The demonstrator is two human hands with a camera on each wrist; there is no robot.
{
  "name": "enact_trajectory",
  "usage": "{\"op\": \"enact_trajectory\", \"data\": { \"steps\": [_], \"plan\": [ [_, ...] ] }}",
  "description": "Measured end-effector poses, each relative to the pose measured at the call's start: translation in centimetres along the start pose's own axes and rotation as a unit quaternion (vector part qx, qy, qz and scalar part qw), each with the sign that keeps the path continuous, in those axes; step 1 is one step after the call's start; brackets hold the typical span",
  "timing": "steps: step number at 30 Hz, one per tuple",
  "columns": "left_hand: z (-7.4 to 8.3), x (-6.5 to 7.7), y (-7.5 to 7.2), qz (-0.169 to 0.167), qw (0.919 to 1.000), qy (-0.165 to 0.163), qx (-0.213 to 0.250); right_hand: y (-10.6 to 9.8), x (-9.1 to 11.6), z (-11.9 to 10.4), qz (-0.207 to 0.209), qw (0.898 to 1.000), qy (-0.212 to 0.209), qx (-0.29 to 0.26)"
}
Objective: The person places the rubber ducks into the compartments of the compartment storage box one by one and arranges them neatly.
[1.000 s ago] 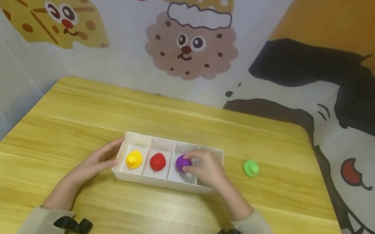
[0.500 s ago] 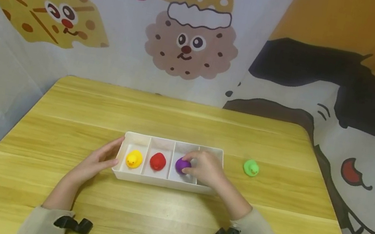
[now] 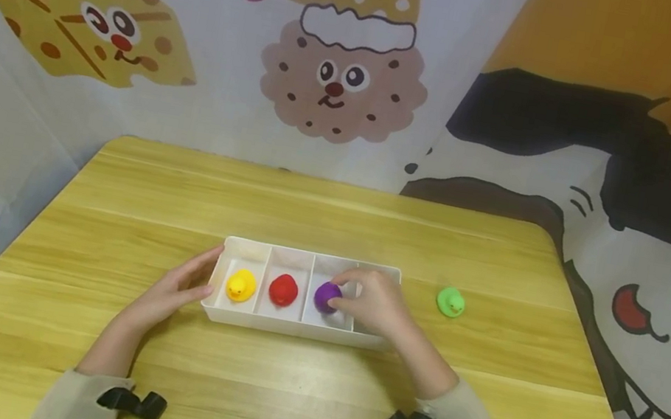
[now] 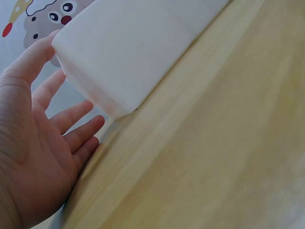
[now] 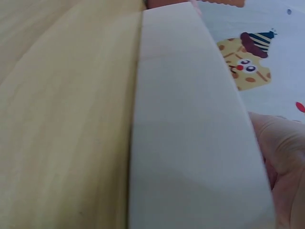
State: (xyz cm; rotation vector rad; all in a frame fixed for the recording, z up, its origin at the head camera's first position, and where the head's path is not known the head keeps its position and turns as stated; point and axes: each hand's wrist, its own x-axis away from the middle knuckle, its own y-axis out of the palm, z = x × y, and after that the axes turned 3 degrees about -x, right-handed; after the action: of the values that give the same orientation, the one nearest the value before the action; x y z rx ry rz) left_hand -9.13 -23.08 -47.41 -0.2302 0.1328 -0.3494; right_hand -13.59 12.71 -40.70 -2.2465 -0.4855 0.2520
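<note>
A white divided tray (image 3: 294, 328) lies across the table. At its left end, my left hand (image 3: 169, 289) touches the corner with the thumb, the fingers loosely spread; the left wrist view shows this hand (image 4: 40, 129) against the tray's end wall (image 4: 90, 88). My right hand (image 3: 376, 303) reaches over the tray's right end, thumb and forefinger pinching a small purple toy (image 3: 323, 299) low in the third compartment. A yellow rubber duck (image 3: 240, 286) sits in the first compartment, a red toy duck (image 3: 283, 291) in the second. The right wrist view shows mostly the tray's side (image 5: 186, 124).
A green rubber duck (image 3: 451, 302) stands on the wooden table (image 3: 302, 398), to the right of the tray. My right hand partly covers the rightmost compartment. A cloth with cartoon prints (image 3: 189, 124) hangs behind the table.
The purple toy has sunk slightly lower in the third compartment, with the right hand's fingers staying at it. The left hand and the tray have kept their places.
</note>
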Motion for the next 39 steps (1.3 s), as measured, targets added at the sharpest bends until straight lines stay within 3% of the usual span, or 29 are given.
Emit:
{"op": "enact_trajectory", "data": {
  "steps": [10, 19, 30, 33, 39],
  "plan": [
    [0.1, 0.0, 0.0, 0.002, 1.0, -0.002, -0.006, -1.7, 1.4, -0.1, 0.055, 0.996, -0.053, -0.039],
    [0.1, 0.0, 0.0, 0.003, 1.0, -0.006, -0.004, -3.4, 3.0, 1.2, 0.109, 0.988, -0.086, -0.069],
    [-0.1, 0.2, 0.0, 0.003, 1.0, -0.005, -0.007, -5.3, 5.3, 4.4, 0.143, 0.981, -0.084, -0.102],
    [-0.1, 0.1, 0.0, 0.004, 1.0, -0.001, -0.008, -6.0, 6.0, 4.4, 0.149, 0.98, -0.078, -0.103],
    [-0.1, 0.1, 0.1, 0.004, 1.0, -0.004, -0.004, -6.9, 6.9, 6.7, 0.155, 0.981, -0.052, -0.102]
  ]
}}
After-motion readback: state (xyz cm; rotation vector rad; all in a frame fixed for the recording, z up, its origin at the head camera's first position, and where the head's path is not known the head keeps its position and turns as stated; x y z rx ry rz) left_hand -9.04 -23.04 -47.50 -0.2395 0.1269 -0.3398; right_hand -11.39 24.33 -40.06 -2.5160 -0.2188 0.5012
